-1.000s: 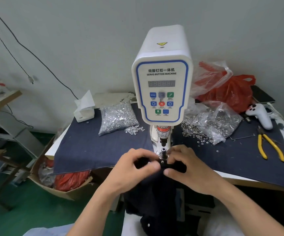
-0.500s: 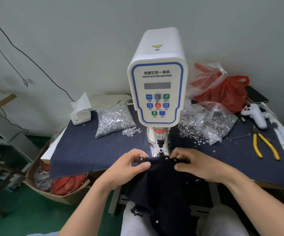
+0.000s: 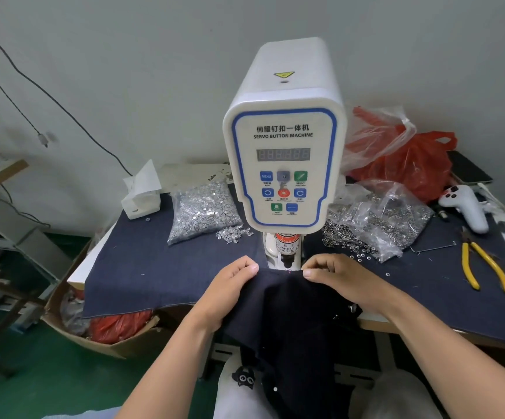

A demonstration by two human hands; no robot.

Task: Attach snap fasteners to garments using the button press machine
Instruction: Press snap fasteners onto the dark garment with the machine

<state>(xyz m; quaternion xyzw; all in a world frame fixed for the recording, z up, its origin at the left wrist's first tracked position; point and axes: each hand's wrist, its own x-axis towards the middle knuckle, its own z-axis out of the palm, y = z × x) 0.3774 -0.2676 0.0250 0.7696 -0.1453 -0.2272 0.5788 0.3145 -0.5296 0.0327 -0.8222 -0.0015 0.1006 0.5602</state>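
Note:
A white servo button machine (image 3: 284,152) stands at the middle of the table. Its press head (image 3: 287,261) points down just above the far edge of a dark navy garment (image 3: 290,316). My left hand (image 3: 230,294) pinches that edge left of the head. My right hand (image 3: 345,279) pinches it on the right, so the cloth is stretched flat between them. A small red light dot shows on the edge under the head. The garment hangs down toward my lap, with a white snap (image 3: 275,389) low on it.
A bag of silver snap parts (image 3: 202,210) lies left of the machine, and a torn bag of ring parts (image 3: 378,225) lies on the right. Yellow pliers (image 3: 484,267), a white controller (image 3: 466,207) and red bags (image 3: 411,161) sit far right. A tissue box (image 3: 140,198) is at back left.
The bunched garment has been spread out and pulled flat. Both hands have moved apart along its edge, which now lies under the press head.

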